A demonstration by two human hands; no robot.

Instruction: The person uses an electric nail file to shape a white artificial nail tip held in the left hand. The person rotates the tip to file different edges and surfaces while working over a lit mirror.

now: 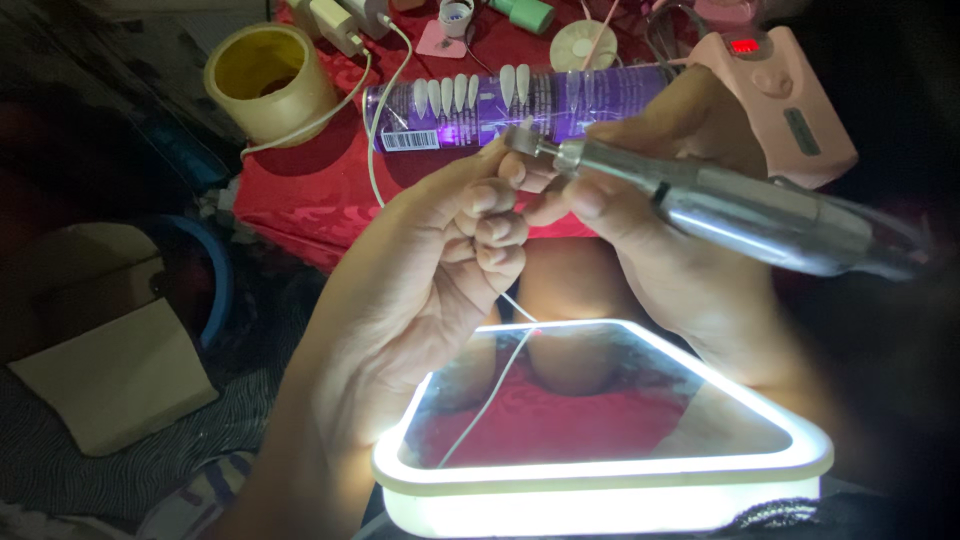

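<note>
Nail drill [720, 205] — right hand [650, 200] gripping

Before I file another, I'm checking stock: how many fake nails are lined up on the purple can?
7, as far as shows. Five fake nails stand side by side left of middle on the purple can; two more sit just right of them. The hands may hide others.

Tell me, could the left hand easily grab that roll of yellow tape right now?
Probably not straight away. The left hand is curled shut around something small at the tip of the silver drill. The tape roll lies unobstructed on the red cloth, beyond it.
</note>
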